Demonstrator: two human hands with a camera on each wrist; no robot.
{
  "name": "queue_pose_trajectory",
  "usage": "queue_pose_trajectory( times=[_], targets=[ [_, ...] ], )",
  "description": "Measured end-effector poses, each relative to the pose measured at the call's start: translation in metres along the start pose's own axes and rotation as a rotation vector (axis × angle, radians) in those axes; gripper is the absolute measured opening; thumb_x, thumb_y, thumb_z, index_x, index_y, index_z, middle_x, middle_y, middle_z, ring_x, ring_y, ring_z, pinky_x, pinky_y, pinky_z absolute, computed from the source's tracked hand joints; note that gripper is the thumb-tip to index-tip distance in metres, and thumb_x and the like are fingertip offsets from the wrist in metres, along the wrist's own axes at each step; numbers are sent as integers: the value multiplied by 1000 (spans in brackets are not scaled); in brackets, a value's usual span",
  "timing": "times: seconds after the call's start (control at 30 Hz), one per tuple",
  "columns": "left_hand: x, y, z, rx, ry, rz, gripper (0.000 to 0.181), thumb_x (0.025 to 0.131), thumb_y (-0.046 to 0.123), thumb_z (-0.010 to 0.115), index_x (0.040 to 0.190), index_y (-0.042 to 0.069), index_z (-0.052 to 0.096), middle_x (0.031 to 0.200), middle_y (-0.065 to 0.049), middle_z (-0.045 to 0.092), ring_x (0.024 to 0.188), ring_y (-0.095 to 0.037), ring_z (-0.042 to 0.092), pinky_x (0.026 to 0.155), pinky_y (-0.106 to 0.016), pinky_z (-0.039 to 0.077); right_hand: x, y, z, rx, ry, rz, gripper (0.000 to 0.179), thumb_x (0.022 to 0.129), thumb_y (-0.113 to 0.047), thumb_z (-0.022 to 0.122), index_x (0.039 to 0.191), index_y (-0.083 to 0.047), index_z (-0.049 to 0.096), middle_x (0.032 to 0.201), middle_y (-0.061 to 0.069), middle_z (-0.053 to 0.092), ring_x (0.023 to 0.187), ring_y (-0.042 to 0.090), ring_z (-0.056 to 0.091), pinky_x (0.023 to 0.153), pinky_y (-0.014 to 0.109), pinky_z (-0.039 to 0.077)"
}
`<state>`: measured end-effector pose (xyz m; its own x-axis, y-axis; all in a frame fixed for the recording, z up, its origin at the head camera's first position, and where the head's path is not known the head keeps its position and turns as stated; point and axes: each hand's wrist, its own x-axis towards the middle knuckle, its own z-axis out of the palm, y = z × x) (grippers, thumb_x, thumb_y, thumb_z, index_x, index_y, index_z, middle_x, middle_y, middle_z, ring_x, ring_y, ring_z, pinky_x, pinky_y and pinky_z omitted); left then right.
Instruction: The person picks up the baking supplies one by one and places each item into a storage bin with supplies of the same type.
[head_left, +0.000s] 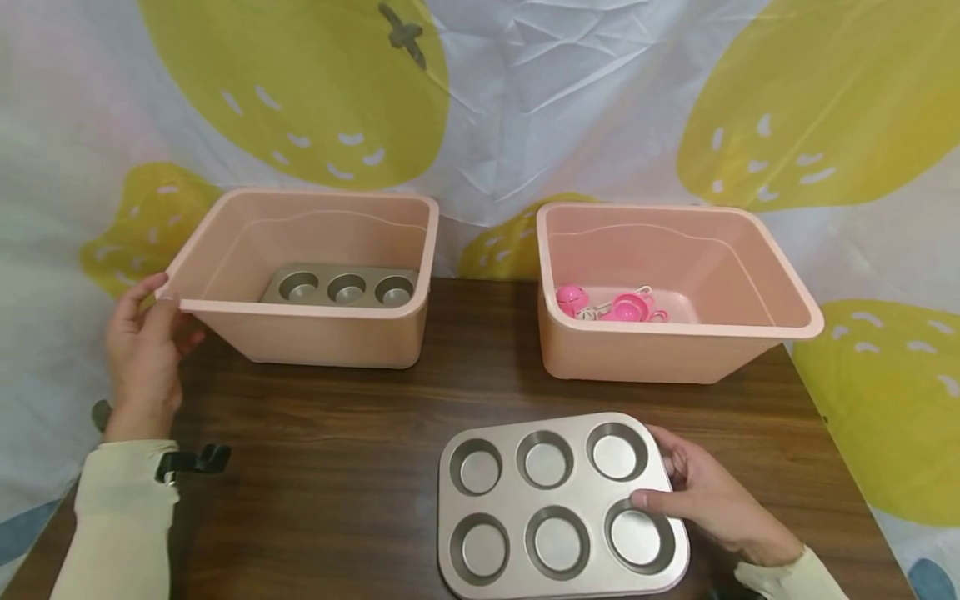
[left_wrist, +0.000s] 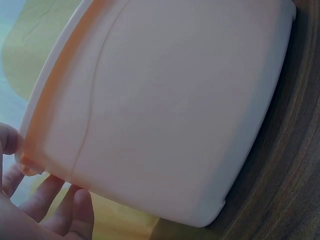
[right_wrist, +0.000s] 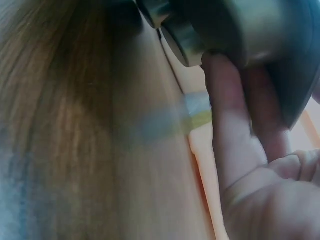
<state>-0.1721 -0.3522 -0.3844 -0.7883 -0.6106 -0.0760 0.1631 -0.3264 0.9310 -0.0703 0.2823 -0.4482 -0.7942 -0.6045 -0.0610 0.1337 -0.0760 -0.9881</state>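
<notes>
My right hand (head_left: 712, 496) grips the right edge of a metal muffin tin (head_left: 510, 500), thumb on top by a cup and fingers underneath. In the right wrist view the fingers (right_wrist: 227, 110) reach up under the tin's cups (right_wrist: 182, 42). My left hand (head_left: 146, 354) holds the front left corner of the left pink bin (head_left: 337, 333), thumb and fingers about its rim. The left wrist view shows the fingers (left_wrist: 42, 197) at the bin's wall (left_wrist: 165, 115). Inside that bin lies another muffin tin (head_left: 322, 273), its near part hidden by the front wall.
A second pink bin (head_left: 630, 354) stands at the back right, holding pink measuring cups (head_left: 628, 308) and a whitish tangled item (head_left: 588, 313). Both bins stand on the dark wooden table (head_left: 322, 450), before a lemon-patterned cloth (head_left: 495, 100).
</notes>
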Motion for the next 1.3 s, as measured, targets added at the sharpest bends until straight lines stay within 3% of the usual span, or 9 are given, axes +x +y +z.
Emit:
queue_pose_trajectory(
  times=[0.2, 0.43, 0.7, 0.97, 1.17, 1.3],
  targets=[
    [-1, 0, 0, 3, -2, 2, 27, 100, 10, 70, 126, 17, 71, 108, -3, 68, 75, -11, 71, 52, -23, 55, 1, -5, 2, 56, 10, -11, 70, 91, 22, 61, 151, -6, 39, 106, 23, 79, 87, 39, 80, 70, 57, 63],
    [2, -2, -1, -1, -6, 12, 27, 100, 10, 70, 126, 16, 71, 109, -3, 68, 75, -11, 72, 51, -23, 55, 4, -8, 3, 24, 82, -24, 77, 89, 22, 65, 153, -12, 38, 101, 18, 81, 85, 35, 80, 67, 57, 62],
    [1, -2, 0, 14, 0, 6, 27, 100, 12, 70, 127, 17, 71, 110, -2, 67, 75, -10, 71, 51, -22, 54, 5, -11, 3, 55, 50, -87, 97, 88, 28, 59, 167, -13, 20, 104, 19, 80, 89, 31, 81, 69, 56, 63],
    [1, -1, 0, 15, 6, 2, 26, 100, 11, 70, 126, 17, 71, 109, -2, 68, 74, -10, 71, 50, -22, 54, 9, -24, 7, 71, -7, -210, 96, 88, 30, 57, 166, -3, 12, 109, 18, 80, 91, 28, 81, 70, 49, 64],
    [3, 0, -1, 29, 1, 7, 27, 100, 13, 71, 127, 17, 71, 109, -2, 68, 76, -11, 71, 51, -22, 55, 16, -38, 13, 100, -67, -322, 95, 85, 35, 52, 165, 0, 12, 112, 24, 78, 91, 34, 80, 66, 51, 64],
    [4, -1, -2, 43, -1, 2, 27, 100, 15, 71, 128, 18, 70, 106, -2, 66, 78, -10, 70, 52, -22, 55, 21, -50, 18, 67, -37, -332, 97, 83, 34, 56, 165, -2, 18, 108, 20, 80, 87, 32, 81, 63, 49, 64]
  ],
)
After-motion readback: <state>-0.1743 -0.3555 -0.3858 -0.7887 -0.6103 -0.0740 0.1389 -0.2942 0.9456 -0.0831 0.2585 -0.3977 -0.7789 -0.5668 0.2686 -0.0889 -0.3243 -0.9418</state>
